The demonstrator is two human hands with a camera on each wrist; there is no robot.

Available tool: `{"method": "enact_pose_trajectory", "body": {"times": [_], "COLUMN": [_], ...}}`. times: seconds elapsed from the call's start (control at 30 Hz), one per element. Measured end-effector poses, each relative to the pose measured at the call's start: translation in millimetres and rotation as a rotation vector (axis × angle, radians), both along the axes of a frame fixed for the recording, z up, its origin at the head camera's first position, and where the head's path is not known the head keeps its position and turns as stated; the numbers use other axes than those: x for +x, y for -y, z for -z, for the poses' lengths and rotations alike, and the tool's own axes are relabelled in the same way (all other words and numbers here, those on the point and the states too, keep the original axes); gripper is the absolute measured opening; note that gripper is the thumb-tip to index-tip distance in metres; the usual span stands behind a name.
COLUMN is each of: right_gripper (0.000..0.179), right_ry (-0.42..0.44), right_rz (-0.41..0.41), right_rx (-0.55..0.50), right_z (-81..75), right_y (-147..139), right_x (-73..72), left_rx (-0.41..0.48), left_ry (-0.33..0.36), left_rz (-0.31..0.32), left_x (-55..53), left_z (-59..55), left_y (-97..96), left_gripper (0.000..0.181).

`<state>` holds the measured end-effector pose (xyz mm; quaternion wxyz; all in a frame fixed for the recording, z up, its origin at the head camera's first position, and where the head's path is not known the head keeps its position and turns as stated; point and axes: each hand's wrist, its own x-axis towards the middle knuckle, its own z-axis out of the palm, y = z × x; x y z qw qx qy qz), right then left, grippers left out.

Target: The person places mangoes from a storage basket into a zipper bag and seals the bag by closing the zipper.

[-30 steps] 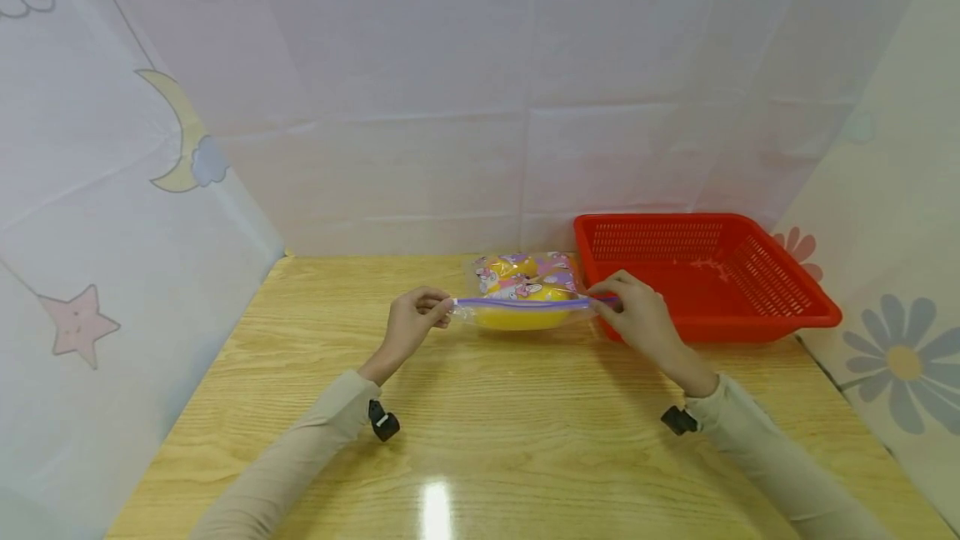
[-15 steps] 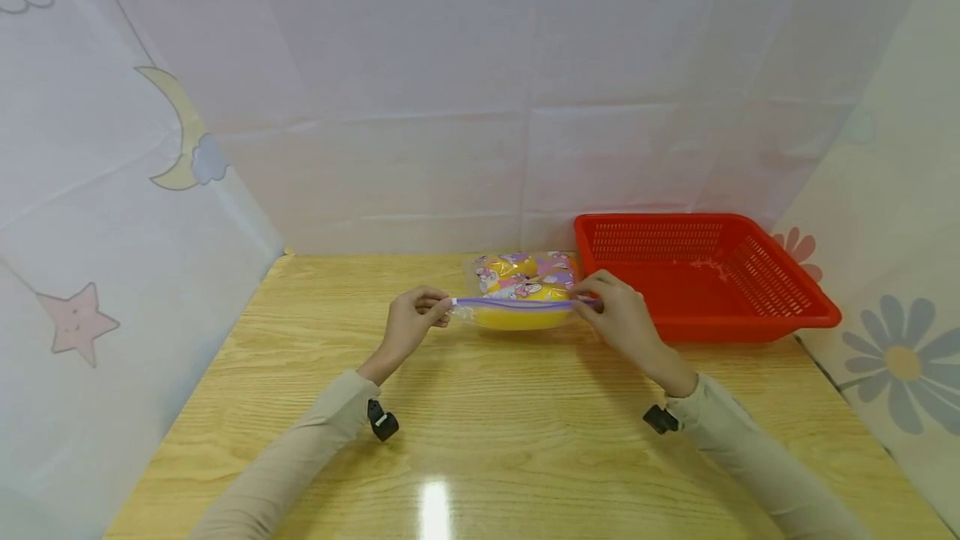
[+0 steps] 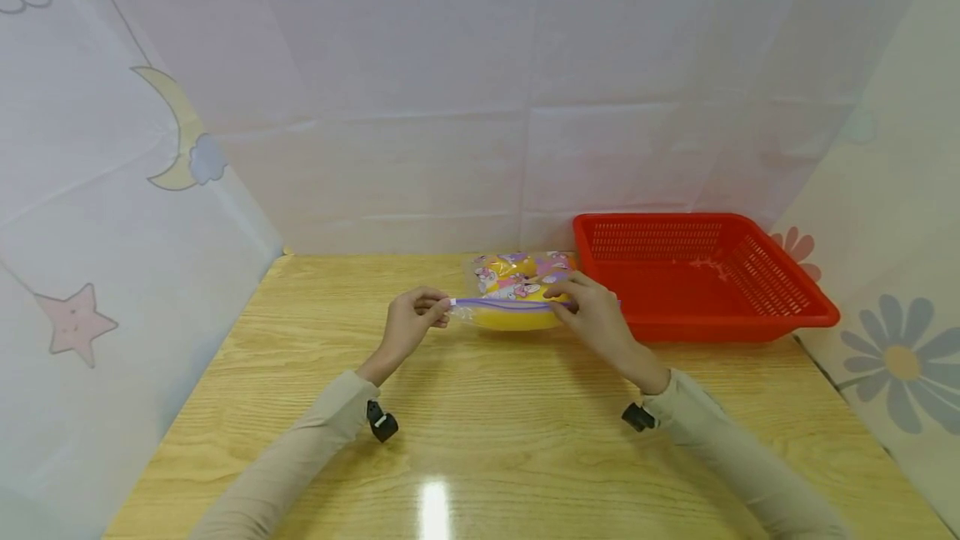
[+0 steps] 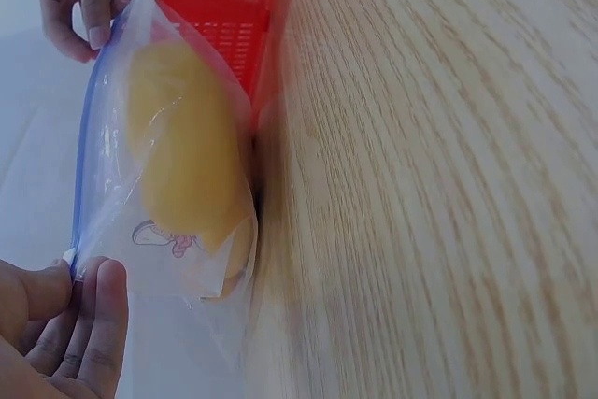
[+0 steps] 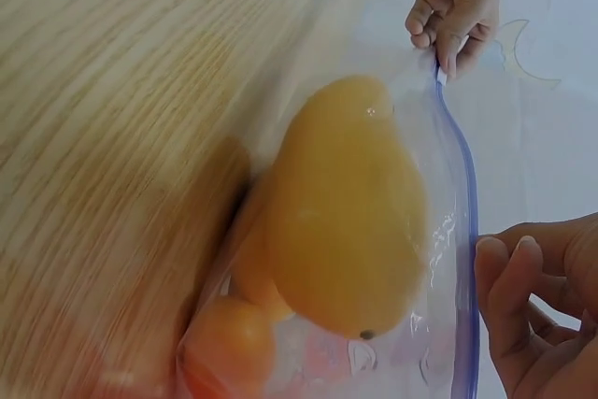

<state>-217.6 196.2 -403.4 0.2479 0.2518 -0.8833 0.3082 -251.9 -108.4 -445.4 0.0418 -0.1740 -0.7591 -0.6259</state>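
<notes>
A clear zip bag (image 5: 448,231) with a purple-blue zip strip (image 3: 510,305) stands on the table, strip upward. Inside it are a yellow mango (image 5: 346,203) and smaller orange round fruit (image 5: 229,343). My left hand (image 3: 408,322) pinches the strip's left end, right at a small white tab (image 3: 453,302). Farther along, my right hand (image 3: 597,317) pinches the strip between thumb and fingertips, with part of the strip's right end showing beyond it. Behind the strip, clear plastic printed with pink and purple cartoon figures (image 3: 525,291) covers yellow-orange shapes.
Just right of the bag a red slotted plastic basket (image 3: 720,329) stands against the back wall sheet. The wooden table (image 3: 480,423) extends toward me. Printed cloth sheets (image 3: 405,165) enclose the back and both sides.
My right hand has slid leftward along the zip strip, from its right end toward the middle. The left hand stays at the left end, and the bag keeps its place.
</notes>
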Motion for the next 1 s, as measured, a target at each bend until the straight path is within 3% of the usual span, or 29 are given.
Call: {"method": "enact_pose_trajectory", "body": {"times": [0.27,0.67,1.0], "right_gripper": [0.015,0.015,0.009], "right_ry": [0.001,-0.111,0.071], "right_rz": [-0.050,-0.048,-0.128], "right_rx": [-0.022,0.044,-0.003], "right_z": [2.8,2.8,-4.9], "right_y": [15.9,35.7,59.4], "right_x": [-4.1,-11.2,-20.4], "left_rx": [0.006,0.017,0.017], "left_ry": [-0.004,0.014,0.010], "left_rz": [-0.013,0.000,-0.002], "left_x": [2.2,0.9,-0.7], "left_z": [-2.8,-2.2,-0.4], "left_y": [-0.9,-0.8,-1.4], "left_gripper": [0.018,0.018,0.019]}}
